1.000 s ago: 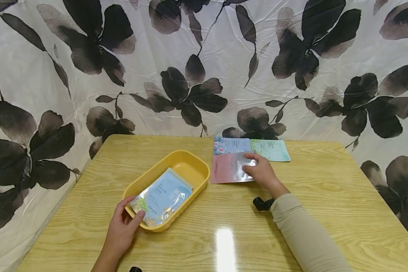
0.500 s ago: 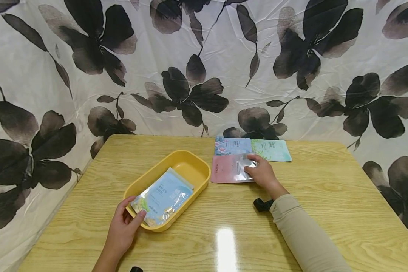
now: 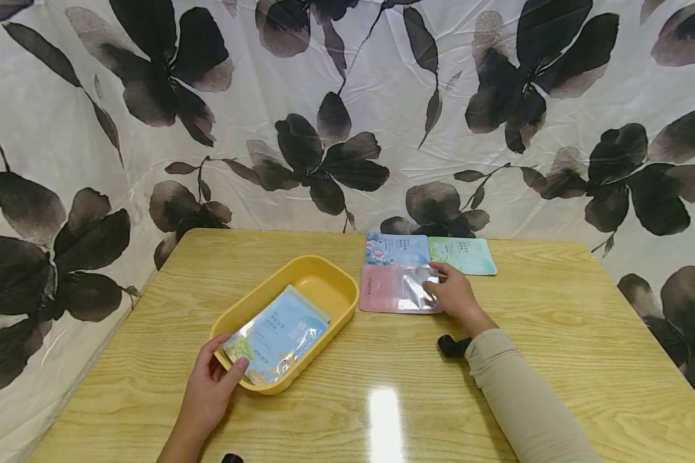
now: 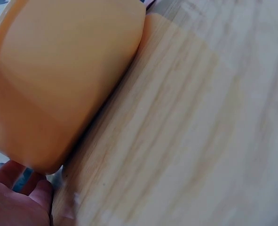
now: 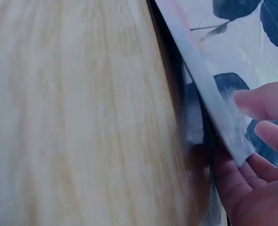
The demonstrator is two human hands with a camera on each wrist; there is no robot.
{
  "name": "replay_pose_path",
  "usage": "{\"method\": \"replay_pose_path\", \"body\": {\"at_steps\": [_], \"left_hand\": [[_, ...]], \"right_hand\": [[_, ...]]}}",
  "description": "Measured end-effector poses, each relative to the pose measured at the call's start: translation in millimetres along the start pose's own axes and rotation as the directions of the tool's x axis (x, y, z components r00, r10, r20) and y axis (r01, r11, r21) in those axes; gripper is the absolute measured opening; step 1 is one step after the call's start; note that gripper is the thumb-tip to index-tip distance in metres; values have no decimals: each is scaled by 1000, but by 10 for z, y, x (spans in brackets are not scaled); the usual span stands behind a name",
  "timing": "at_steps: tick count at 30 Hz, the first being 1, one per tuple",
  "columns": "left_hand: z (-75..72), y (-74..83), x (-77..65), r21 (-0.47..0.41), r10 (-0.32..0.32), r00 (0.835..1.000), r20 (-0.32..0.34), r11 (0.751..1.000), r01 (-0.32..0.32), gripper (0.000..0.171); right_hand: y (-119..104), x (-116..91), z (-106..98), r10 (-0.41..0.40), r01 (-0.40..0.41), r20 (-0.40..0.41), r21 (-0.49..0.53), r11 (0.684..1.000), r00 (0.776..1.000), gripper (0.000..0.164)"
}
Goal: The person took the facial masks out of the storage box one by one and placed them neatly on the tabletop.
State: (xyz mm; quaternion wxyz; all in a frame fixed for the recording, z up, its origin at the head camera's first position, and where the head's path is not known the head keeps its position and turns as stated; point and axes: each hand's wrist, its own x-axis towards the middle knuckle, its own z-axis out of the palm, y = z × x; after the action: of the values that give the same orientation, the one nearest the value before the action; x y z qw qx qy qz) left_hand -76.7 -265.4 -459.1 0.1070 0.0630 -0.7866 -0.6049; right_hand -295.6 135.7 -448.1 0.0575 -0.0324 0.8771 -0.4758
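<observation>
A yellow plastic basket [image 3: 324,276] stands slantwise on the table, with light-blue sheet mask packets [image 3: 284,328] lying inside. Thumb inside and fingers outside, my left hand [image 3: 208,389] grips its near-left rim. In the left wrist view that hand [image 4: 21,197] is partly cut off beside the basket's wall [image 4: 59,80]. A pink and silver sheet mask packet [image 3: 382,287] lies at the back of the table. My right hand [image 3: 454,292] is at its right edge. In the right wrist view, upper fingers [image 5: 266,101] stand apart from the packet's silver edge [image 5: 195,70]; lower ones touch near its corner.
A blue floral packet [image 3: 396,249] and a green packet [image 3: 463,256] lie side by side behind the pink one. Black camera parts [image 3: 453,346] show by the right wrist. Floral cloth [image 3: 318,83] hangs behind the wooden table [image 3: 336,411].
My right hand has shifted slightly right along the pink packet, baring more of its silver end. The packet now lies flatter, its right edge a little further right. The left hand stays put.
</observation>
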Motion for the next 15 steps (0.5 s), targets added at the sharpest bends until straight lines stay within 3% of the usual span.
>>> {"method": "replay_pose_path", "body": {"at_steps": [15], "left_hand": [[-3, 12, -4, -4, -21, 1000, 6, 1000, 21, 56]], "right_hand": [[-11, 31, -12, -31, 32, 16, -23, 999, 999, 62]]}}
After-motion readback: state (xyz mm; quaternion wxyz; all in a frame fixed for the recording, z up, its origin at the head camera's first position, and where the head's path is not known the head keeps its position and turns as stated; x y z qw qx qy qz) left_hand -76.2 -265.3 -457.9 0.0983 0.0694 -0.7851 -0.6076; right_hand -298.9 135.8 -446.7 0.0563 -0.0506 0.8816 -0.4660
